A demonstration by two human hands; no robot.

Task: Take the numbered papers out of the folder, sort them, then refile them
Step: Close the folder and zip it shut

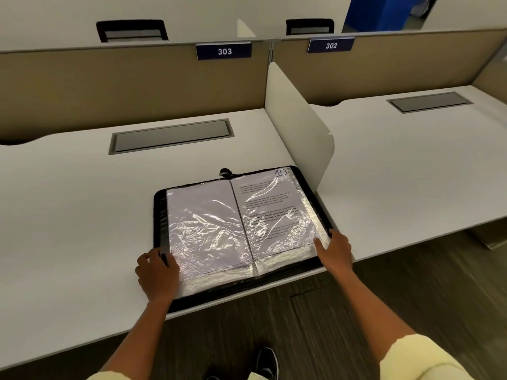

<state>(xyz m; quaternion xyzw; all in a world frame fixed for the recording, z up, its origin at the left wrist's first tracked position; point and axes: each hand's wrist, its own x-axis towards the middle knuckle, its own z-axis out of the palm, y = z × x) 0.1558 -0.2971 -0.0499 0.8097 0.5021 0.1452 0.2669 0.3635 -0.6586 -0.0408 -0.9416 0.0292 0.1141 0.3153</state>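
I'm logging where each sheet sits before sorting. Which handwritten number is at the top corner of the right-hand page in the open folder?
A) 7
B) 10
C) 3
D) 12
B: the right-hand page, inside its crinkled plastic sleeve in the open folder, has "10" handwritten at its top right corner.

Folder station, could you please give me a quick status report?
Left hand grips the open folder's left edge; right hand rests open at its right edge. Paper marked 10 in its sleeve, none out. Nothing in the way.
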